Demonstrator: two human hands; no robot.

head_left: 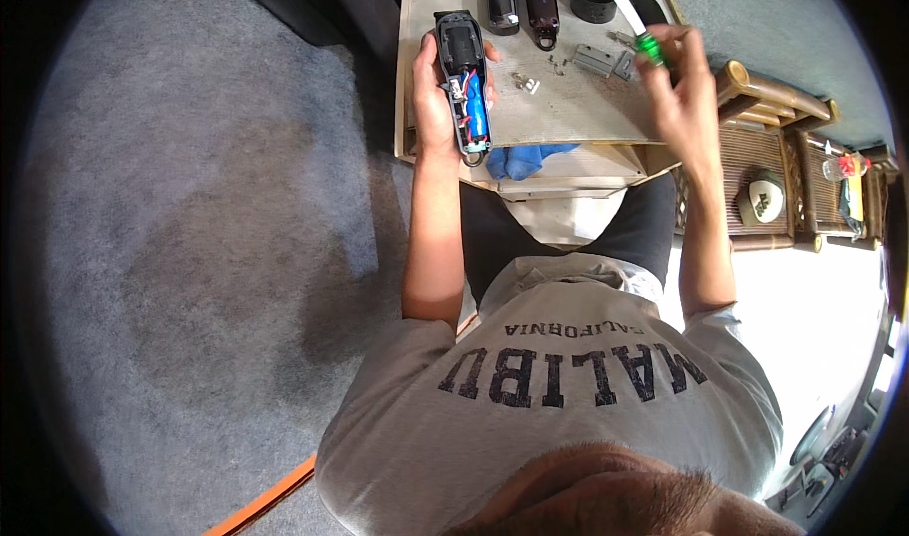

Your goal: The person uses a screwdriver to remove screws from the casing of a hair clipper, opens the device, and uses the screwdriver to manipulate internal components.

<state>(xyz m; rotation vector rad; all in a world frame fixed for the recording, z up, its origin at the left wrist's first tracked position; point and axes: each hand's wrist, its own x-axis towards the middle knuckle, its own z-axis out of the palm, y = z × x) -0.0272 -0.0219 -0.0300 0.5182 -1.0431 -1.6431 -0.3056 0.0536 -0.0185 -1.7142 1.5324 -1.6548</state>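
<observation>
My left hand (434, 100) is closed around an opened hair clipper (458, 48). The clipper's cover is off, so a blue battery (475, 110), thin wires and a dark inner frame show; its blade end points away from me. Over the right part of the tabletop, my right hand (684, 91) grips a slim stick-like tool (625, 6) with a long white part and a green section at the fingers. Motion blurs this hand a little, and the tool's exact kind is unclear. The tool is apart from the clipper.
On the wooden tabletop (578, 119) lie two more clippers, one black (502, 1) and one dark brown (542, 6), a round black container (592, 1), a grey metal part (597, 60) and small loose pieces (526, 83). Below hangs a blue cloth (521, 161). Bamboo furniture (757, 148) stands at right.
</observation>
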